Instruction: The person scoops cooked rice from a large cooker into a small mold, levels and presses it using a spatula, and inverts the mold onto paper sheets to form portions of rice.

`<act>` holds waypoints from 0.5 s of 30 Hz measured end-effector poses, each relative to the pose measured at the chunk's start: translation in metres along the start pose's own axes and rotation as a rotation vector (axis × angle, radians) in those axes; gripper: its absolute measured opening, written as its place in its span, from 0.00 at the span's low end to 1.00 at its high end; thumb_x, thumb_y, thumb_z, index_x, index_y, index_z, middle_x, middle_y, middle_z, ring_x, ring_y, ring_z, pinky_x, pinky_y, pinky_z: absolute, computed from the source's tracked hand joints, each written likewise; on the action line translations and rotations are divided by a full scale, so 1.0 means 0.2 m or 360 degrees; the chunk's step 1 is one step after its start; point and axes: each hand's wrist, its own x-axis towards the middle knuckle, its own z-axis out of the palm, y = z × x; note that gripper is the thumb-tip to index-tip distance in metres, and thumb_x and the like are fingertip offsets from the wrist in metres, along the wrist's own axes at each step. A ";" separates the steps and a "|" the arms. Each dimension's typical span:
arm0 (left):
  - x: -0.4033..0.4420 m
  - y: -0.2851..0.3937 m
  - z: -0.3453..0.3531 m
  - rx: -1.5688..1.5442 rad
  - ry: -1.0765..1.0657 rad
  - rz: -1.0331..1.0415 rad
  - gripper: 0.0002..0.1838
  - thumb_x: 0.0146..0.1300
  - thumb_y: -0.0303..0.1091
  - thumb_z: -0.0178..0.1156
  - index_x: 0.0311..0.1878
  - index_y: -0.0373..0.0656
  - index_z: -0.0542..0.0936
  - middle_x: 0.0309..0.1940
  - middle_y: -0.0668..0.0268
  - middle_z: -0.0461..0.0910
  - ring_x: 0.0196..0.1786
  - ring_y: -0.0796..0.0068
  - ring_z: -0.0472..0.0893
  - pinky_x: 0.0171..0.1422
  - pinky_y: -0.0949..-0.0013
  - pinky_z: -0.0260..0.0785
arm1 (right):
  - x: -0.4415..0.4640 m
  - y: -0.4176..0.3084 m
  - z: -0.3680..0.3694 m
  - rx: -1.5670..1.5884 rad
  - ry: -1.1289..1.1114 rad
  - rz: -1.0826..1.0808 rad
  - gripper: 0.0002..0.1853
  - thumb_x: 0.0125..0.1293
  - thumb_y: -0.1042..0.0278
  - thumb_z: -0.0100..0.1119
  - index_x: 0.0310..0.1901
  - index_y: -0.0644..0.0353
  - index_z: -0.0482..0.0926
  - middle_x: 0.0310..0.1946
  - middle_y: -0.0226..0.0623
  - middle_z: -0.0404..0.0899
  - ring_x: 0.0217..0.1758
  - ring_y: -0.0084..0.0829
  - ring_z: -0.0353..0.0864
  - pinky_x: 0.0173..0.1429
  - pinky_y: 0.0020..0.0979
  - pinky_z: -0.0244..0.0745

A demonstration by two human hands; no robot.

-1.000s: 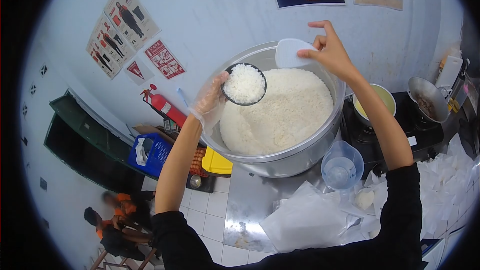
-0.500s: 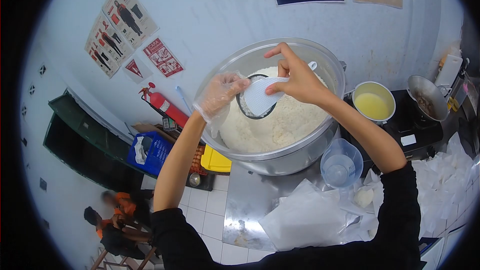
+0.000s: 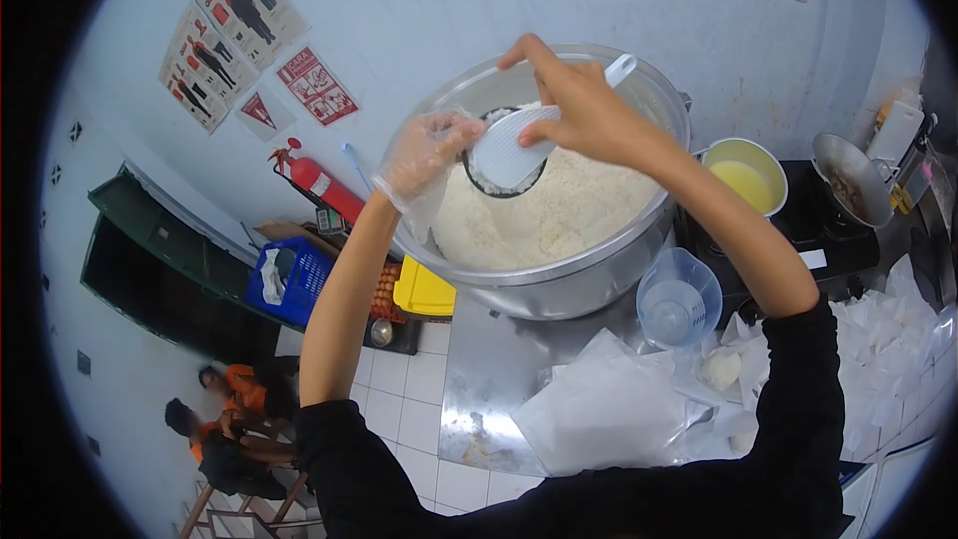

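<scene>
My left hand (image 3: 429, 152), in a clear plastic glove, grips the rim of a small dark-rimmed bowl (image 3: 507, 190) with white rice inside. My right hand (image 3: 594, 115) is bare and pinches a white rice paddle (image 3: 511, 150) near the base of its blade, index finger raised. The dimpled blade lies flat across the bowl's mouth, covering much of the rice in it. Both hands are over a big round metal pot (image 3: 559, 289) filled with cooked rice (image 3: 569, 215). The paddle's handle points up and to the right.
Right of the pot are a clear measuring jug (image 3: 681, 299), a pot of yellow liquid (image 3: 743, 180) and a wok (image 3: 850, 180) on a stove. White paper sheets (image 3: 599, 409) lie in front. A fire extinguisher (image 3: 317, 180) and blue crate (image 3: 291, 284) stand left; two people sit beyond.
The view has tilted down a little, so everything sits higher. The paddle blade has swung left and lies more fully over the bowl. Both hands keep their holds.
</scene>
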 end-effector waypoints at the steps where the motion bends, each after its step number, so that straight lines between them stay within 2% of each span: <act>1: 0.01 -0.04 -0.01 -0.0151 0.0065 -0.0060 0.20 0.62 0.50 0.67 0.38 0.39 0.81 0.32 0.70 0.79 0.36 0.81 0.75 0.41 0.76 0.68 | 0.00 -0.02 -0.05 -0.0063 -0.0038 0.0008 0.33 0.50 0.71 0.73 0.58 0.49 0.69 0.24 0.31 0.67 0.35 0.32 0.72 0.53 0.39 0.60; 2: 0.01 -0.06 -0.01 -0.0302 0.0132 -0.0122 0.20 0.60 0.49 0.69 0.38 0.39 0.81 0.32 0.68 0.80 0.35 0.79 0.76 0.41 0.75 0.69 | 0.00 -0.02 -0.08 -0.0123 -0.0078 0.0015 0.32 0.51 0.72 0.71 0.58 0.49 0.68 0.24 0.32 0.69 0.37 0.32 0.74 0.54 0.39 0.60; 5: -0.01 -0.07 -0.04 -0.0668 0.0426 -0.0320 0.23 0.62 0.52 0.67 0.43 0.39 0.80 0.36 0.65 0.81 0.38 0.77 0.78 0.44 0.72 0.72 | -0.01 0.01 -0.10 -0.0802 0.0183 -0.0307 0.28 0.55 0.75 0.66 0.58 0.49 0.70 0.25 0.35 0.74 0.43 0.34 0.77 0.56 0.39 0.62; 8: -0.03 -0.13 -0.09 -0.0866 0.0651 -0.0320 0.26 0.63 0.55 0.64 0.49 0.40 0.79 0.39 0.64 0.80 0.40 0.76 0.79 0.46 0.71 0.73 | -0.04 0.17 -0.07 -0.1276 -0.0079 -0.0723 0.28 0.57 0.79 0.61 0.60 0.50 0.71 0.31 0.38 0.78 0.48 0.35 0.78 0.58 0.38 0.62; 9: -0.04 -0.22 -0.15 -0.0942 0.0656 -0.0321 0.30 0.62 0.59 0.63 0.54 0.42 0.77 0.42 0.66 0.81 0.43 0.77 0.80 0.52 0.70 0.72 | -0.05 0.15 -0.10 -0.1389 -0.0035 -0.0667 0.28 0.57 0.79 0.60 0.61 0.51 0.71 0.34 0.40 0.79 0.49 0.36 0.78 0.58 0.38 0.63; 11: -0.28 0.06 -0.03 -0.1035 0.0634 -0.0106 0.32 0.63 0.60 0.61 0.59 0.44 0.74 0.48 0.69 0.81 0.48 0.77 0.80 0.57 0.70 0.70 | -0.06 0.08 -0.25 -0.1619 0.0013 -0.0527 0.29 0.58 0.80 0.58 0.63 0.53 0.70 0.42 0.43 0.82 0.51 0.37 0.77 0.59 0.39 0.65; 12: -0.39 0.08 -0.02 -0.1133 0.0600 -0.0120 0.32 0.64 0.59 0.60 0.62 0.45 0.72 0.54 0.67 0.79 0.53 0.75 0.78 0.60 0.69 0.70 | -0.04 0.09 -0.31 -0.1444 -0.0383 0.0344 0.27 0.62 0.78 0.55 0.65 0.57 0.69 0.53 0.42 0.80 0.53 0.34 0.77 0.59 0.38 0.67; 13: -0.49 0.08 -0.02 -0.1234 0.0577 -0.0135 0.33 0.66 0.57 0.58 0.66 0.46 0.69 0.60 0.66 0.77 0.59 0.74 0.77 0.63 0.69 0.69 | -0.15 -0.09 -0.41 -0.0910 0.0416 -0.0344 0.21 0.60 0.75 0.60 0.55 0.61 0.70 0.40 0.47 0.80 0.43 0.38 0.79 0.48 0.34 0.72; 14: -0.62 0.12 0.05 -0.1401 0.0623 -0.0096 0.33 0.67 0.56 0.57 0.67 0.44 0.68 0.62 0.63 0.75 0.61 0.72 0.76 0.61 0.70 0.72 | -0.25 -0.20 -0.48 -0.0650 0.0382 -0.0067 0.20 0.61 0.75 0.59 0.56 0.61 0.70 0.40 0.45 0.80 0.42 0.35 0.78 0.47 0.33 0.72; 15: -0.76 0.19 0.15 -0.1438 0.0626 -0.0033 0.33 0.67 0.55 0.57 0.68 0.43 0.67 0.64 0.61 0.73 0.64 0.69 0.75 0.64 0.68 0.72 | -0.36 -0.26 -0.54 -0.0393 0.0363 0.0202 0.20 0.62 0.75 0.59 0.56 0.61 0.70 0.39 0.44 0.80 0.41 0.32 0.78 0.46 0.31 0.71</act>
